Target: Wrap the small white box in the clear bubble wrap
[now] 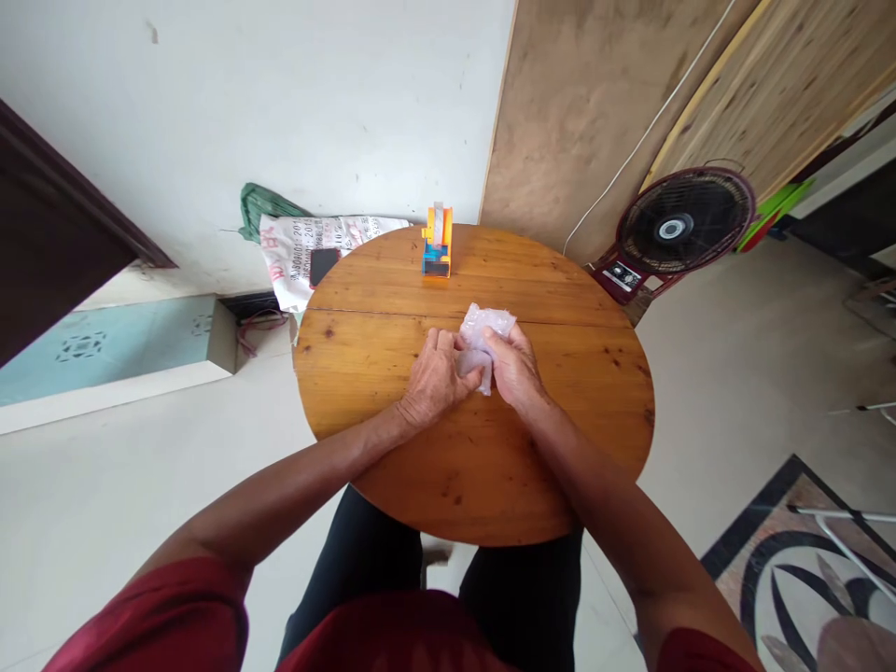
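Note:
Over the middle of the round wooden table [378, 350], both my hands grip a small bundle of pale, translucent bubble wrap [486, 327]. My left hand [438, 373] pinches its lower left side, with the thumb near the bottom edge. On the right, my right hand [516, 364] closes around the bundle, its thumb pressed on top. A flap of the wrap hangs down between the hands. Whether anything lies inside the wrap cannot be made out.
An orange and blue tape dispenser [437, 245] with a tape roll stands at the table's far edge. Behind the table's left side lies a printed white sack [287, 252] with a green bag [270, 207]. A dark red fan [676, 229] stands to the right.

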